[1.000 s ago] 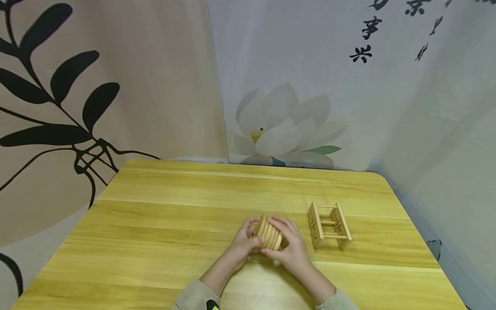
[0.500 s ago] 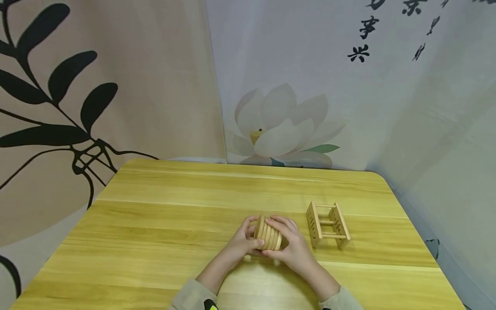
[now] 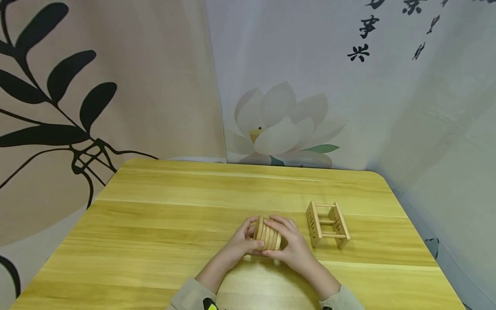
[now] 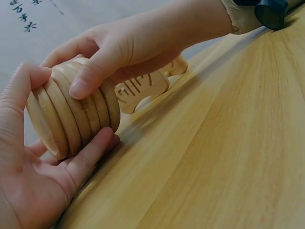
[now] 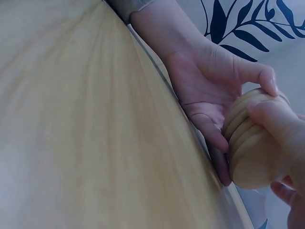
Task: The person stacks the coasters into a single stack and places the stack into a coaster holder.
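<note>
A stack of several round, pale wooden coasters (image 3: 267,236) is held between both hands over the near middle of the table. My left hand (image 3: 241,244) grips its left side, with the thumb bent over the stack and fingers beneath, as the left wrist view shows. From the other side, my right hand (image 3: 290,246) grips the coasters, its thumb (image 4: 82,88) pressed on their edges. In the right wrist view, the flat round face (image 5: 255,164) of the end coaster is visible. The coasters stand on edge, pressed side by side.
A small wooden rack (image 3: 328,224) with slotted side panels joined by dowels stands on the table right of my right hand. The wood-grain table (image 3: 174,206) reaches back to a printed cloth backdrop (image 3: 286,125) with a lotus and leaves.
Both hands keep hold of the coaster stack in nearly the same place. The view shifts very slightly; the stack looks turned a little more upright than a second ago.
</note>
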Available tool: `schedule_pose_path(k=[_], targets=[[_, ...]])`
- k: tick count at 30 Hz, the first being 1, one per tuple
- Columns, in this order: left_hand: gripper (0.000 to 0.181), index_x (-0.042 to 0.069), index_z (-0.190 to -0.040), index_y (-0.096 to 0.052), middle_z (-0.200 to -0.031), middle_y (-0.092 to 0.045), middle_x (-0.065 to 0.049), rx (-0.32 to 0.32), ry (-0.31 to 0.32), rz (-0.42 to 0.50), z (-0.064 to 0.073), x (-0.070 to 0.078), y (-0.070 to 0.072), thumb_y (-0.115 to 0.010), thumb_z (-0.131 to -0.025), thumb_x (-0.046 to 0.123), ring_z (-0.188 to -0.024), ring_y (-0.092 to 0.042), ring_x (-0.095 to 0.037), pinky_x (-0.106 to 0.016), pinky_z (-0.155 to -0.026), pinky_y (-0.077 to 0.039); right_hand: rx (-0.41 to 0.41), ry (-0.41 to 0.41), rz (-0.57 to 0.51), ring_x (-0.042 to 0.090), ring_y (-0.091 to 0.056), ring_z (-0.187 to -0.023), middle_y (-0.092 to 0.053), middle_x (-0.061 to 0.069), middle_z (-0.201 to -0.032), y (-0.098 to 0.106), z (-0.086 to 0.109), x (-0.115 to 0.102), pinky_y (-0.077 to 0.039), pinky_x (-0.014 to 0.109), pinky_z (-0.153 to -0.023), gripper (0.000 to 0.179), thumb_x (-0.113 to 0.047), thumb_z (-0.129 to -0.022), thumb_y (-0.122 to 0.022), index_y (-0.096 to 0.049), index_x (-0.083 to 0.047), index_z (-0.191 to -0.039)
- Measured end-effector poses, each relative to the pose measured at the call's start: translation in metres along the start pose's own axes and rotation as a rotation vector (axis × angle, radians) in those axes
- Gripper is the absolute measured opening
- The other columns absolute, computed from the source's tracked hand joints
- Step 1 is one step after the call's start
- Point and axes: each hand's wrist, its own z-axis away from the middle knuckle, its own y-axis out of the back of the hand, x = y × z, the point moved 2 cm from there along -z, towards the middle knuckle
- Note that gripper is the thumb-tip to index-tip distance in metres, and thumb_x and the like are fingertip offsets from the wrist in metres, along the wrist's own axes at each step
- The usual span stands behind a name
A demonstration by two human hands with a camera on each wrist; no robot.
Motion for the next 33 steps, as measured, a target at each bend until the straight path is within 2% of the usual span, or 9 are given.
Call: schedule_pose_path(k=[9, 17, 26, 33], targets=[[0.074, 0.007, -0.134, -0.021, -0.122, -0.042, -0.019, -0.011, 0.02, 0.009, 0.0018, 0.0027, -0.0017, -0.067, -0.075, 0.011, -0.093, -0.057, -0.031, -0.042, -0.077, -0.048, -0.021, 0.002, -0.019, 0.019, -0.033, -0.121, -0.041, 0.007, -0.133, -0.0019, 0.0008, 0.0012, -0.04, 0.048, -0.088, 0.073, -0.032, -0.066, -0.078, -0.045, -0.026, -0.132], [0.083, 0.009, -0.137, -0.016, -0.122, -0.041, -0.019, 0.012, 0.027, 0.024, 0.002, 0.0018, -0.0019, -0.071, -0.075, 0.011, -0.093, -0.057, -0.03, -0.041, -0.077, -0.048, -0.024, 0.006, -0.023, 0.022, -0.033, -0.121, -0.039, 0.006, -0.135, -0.0038, 0.0015, 0.0025, -0.043, 0.048, -0.084, 0.073, -0.032, -0.068, -0.078, -0.044, -0.027, -0.132], [0.076, 0.013, -0.135, -0.024, -0.119, -0.044, -0.018, 0.037, -0.005, 0.025, 0.0001, 0.0014, -0.0031, -0.071, -0.075, 0.007, -0.093, -0.057, -0.029, -0.038, -0.073, -0.05, -0.031, 0.022, -0.018, 0.023, -0.034, -0.12, -0.038, 0.007, -0.135, -0.0042, 0.0011, 0.0034, -0.042, 0.048, -0.084, 0.074, -0.035, -0.067, -0.077, -0.044, -0.025, -0.132], [0.073, 0.013, -0.133, -0.025, -0.116, -0.046, -0.016, 0.038, -0.031, 0.031, -0.0001, 0.0012, -0.0061, -0.07, -0.075, 0.005, -0.092, -0.056, -0.027, -0.037, -0.072, -0.05, -0.026, 0.037, -0.005, 0.025, -0.036, -0.118, -0.04, 0.009, -0.133, -0.0022, 0.0009, 0.0025, -0.042, 0.049, -0.085, 0.076, -0.04, -0.065, -0.076, -0.046, -0.021, -0.132]])
